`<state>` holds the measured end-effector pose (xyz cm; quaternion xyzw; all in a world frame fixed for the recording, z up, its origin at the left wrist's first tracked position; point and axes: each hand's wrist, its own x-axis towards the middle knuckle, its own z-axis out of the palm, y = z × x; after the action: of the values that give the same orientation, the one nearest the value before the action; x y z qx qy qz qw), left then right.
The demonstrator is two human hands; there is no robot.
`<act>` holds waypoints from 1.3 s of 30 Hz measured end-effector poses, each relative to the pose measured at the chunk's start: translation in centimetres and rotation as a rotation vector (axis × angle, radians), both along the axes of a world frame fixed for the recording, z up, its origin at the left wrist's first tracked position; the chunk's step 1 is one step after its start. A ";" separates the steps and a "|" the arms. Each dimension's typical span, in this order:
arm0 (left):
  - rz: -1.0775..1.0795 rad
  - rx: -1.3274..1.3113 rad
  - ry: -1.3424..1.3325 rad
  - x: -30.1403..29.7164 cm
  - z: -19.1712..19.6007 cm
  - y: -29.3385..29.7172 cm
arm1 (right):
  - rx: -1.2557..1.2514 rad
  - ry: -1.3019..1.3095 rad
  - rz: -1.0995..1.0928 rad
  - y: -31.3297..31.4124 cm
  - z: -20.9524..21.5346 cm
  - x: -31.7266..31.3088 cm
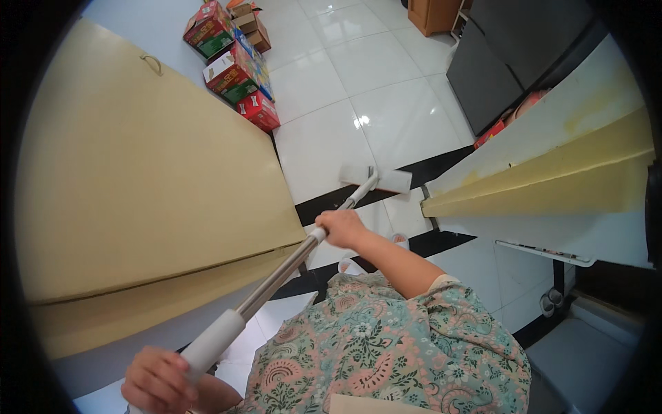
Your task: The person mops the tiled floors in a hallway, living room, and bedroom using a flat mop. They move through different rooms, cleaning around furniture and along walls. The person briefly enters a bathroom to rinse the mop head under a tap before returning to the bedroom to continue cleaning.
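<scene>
A flat mop point(276, 279) with a metal pole and white grips slants from the lower left toward the middle of the view. My left hand point(158, 381) is closed around the thick white grip at its upper end. Lower on the pole, my right hand point(341, 228) wraps round it near a white collar. The wide pale mop head point(394, 181) lies on the floor across a black strip in the doorway, slightly blurred. My feet in light slippers point(400, 241) show just behind it.
A cream door point(158, 179) stands on the left, and a yellowish door frame point(538, 183) on the right. Ahead, red and green cartons point(234, 76) are stacked along the left wall. A dark grey cabinet-like block point(489, 69) stands at the right on the white tiles point(345, 110).
</scene>
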<state>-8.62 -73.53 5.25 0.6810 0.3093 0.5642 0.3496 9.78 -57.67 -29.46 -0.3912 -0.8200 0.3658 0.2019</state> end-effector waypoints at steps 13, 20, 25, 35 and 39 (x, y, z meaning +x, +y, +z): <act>0.023 -0.397 0.270 13.7 -7.8 12.3 | -0.140 -0.371 -0.265 12.1 -7.0 18.3; -0.078 -0.336 0.551 15.4 -3.3 12.8 | -0.253 -0.316 -0.240 10.6 -6.0 17.9; -0.191 -0.234 0.668 14.9 0.6 12.0 | -0.303 -0.149 -0.167 7.6 -5.8 14.6; -0.076 -0.148 0.681 12.5 4.8 6.0 | -0.419 -0.176 0.226 0.6 -2.2 6.2; 0.453 0.122 0.313 13.3 0.5 0.4 | -0.232 -0.099 0.350 -0.7 -1.8 5.5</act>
<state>4.64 -73.10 5.74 0.6930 0.4694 0.5336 0.1212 15.29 -58.33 -31.24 -0.2808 -0.8369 0.4674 0.0486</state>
